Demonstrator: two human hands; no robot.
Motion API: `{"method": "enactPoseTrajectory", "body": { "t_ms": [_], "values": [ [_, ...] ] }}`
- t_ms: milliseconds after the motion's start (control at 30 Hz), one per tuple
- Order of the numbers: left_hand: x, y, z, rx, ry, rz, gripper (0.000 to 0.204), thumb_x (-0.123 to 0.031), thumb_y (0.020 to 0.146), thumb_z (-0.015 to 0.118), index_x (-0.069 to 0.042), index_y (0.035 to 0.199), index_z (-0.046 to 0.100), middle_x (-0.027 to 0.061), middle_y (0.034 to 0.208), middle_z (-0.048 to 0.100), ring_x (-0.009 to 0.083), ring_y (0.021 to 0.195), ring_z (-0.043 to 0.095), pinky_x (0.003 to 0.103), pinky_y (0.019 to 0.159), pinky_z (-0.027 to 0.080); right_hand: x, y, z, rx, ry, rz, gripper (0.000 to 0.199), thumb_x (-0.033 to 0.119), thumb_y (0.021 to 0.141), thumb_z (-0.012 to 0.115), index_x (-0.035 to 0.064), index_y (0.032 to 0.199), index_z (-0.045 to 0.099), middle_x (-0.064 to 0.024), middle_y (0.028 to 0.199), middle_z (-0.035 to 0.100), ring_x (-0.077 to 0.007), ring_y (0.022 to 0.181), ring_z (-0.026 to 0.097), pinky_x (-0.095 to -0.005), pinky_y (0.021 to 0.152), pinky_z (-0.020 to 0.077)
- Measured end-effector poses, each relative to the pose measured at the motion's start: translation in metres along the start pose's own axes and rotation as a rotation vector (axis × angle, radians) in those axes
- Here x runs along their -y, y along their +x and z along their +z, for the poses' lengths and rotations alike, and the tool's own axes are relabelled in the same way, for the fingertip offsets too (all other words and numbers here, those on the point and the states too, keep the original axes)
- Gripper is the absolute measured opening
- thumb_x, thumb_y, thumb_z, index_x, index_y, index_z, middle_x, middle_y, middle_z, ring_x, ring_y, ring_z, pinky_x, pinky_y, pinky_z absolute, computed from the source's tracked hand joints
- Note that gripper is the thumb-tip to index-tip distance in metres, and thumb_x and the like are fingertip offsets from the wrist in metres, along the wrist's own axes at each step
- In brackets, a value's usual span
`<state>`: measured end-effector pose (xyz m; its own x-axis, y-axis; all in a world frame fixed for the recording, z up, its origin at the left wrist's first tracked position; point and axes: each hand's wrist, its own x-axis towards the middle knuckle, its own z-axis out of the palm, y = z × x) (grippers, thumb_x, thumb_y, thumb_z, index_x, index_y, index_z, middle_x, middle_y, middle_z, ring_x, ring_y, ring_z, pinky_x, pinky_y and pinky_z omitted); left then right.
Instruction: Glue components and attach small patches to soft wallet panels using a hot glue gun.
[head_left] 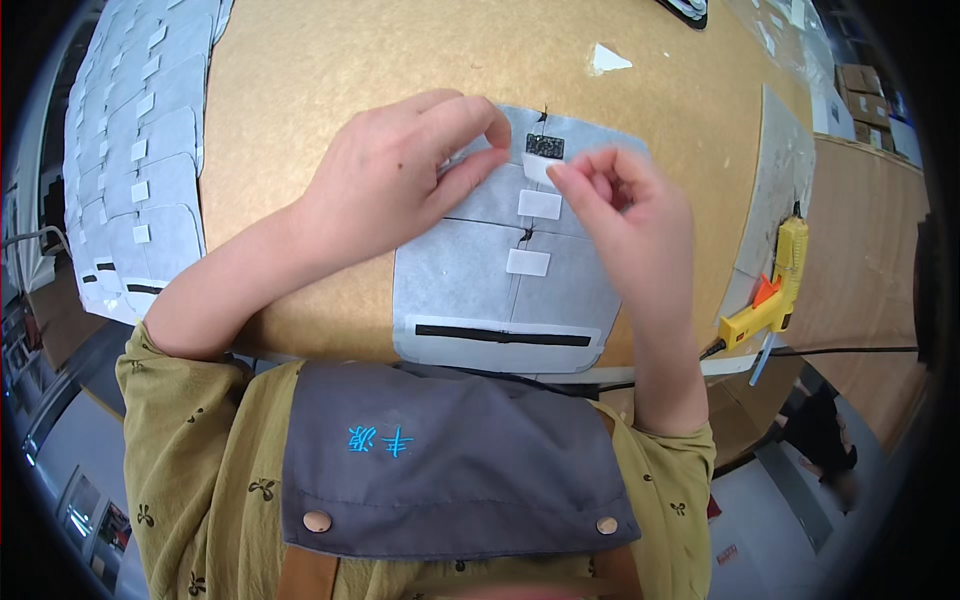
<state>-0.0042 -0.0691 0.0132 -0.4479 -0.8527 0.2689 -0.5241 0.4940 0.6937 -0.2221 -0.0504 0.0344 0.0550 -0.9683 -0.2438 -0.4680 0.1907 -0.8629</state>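
Note:
A grey fabric-like panel (455, 270) lies flat on the brown board in front of me. Down its middle are white rectangular tabs (528, 262), a rough black patch (545, 146) and small dark tufts. A black strip (500, 335) runs along its near edge. My right hand (640, 205) pinches a white tab (538, 167) just below the black patch. Over the panel's upper left, my left hand (405, 165) has thumb and forefinger brought together; whatever may be between them is too small to make out.
A stack of similar grey panels (170, 110) overlaps at the left. At the right edge lies a yellow glue gun (775, 290) with an orange trigger and a black cord. A white scrap (610, 58) sits on the brown board (330, 60). Another person (820, 435) is at lower right.

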Motion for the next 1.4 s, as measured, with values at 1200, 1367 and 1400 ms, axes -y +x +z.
{"method": "enactPoseTrajectory", "body": {
  "t_ms": [1200,1367,1400],
  "values": [
    [0.016,-0.006,0.019,-0.03,0.38,0.249,0.041,-0.017,0.081,0.076,-0.025,0.121,0.072,-0.0015,0.065,0.045,0.0152,0.055,0.051,0.031,0.047,0.044,-0.033,-0.022,0.0,-0.11,-0.729,-0.508,0.048,0.027,0.084,0.077,0.0193,0.131,0.068,-0.0036,0.09,0.055,-0.0201,0.078,0.054,-0.0344,0.07,0.0433],
    [0.019,-0.007,0.021,-0.033,0.452,0.254,0.04,-0.018,0.081,0.075,-0.026,0.12,0.072,-0.0018,0.064,0.044,0.0153,0.055,0.051,0.031,0.047,0.044,-0.032,-0.021,0.002,-0.128,-0.82,-0.507,0.046,0.03,0.085,0.076,0.0233,0.13,0.069,-0.0028,0.087,0.054,-0.02,0.077,0.055,-0.0348,0.069,0.0434],
    [0.02,-0.007,0.021,-0.036,0.432,0.251,0.038,-0.017,0.082,0.075,-0.025,0.118,0.073,-0.0017,0.064,0.045,0.0155,0.055,0.052,0.031,0.047,0.044,-0.032,-0.02,0.002,-0.122,-0.824,-0.512,0.045,0.031,0.086,0.075,0.0236,0.13,0.069,-0.0028,0.087,0.054,-0.0199,0.076,0.055,-0.0346,0.067,0.0432]
  ]
}}
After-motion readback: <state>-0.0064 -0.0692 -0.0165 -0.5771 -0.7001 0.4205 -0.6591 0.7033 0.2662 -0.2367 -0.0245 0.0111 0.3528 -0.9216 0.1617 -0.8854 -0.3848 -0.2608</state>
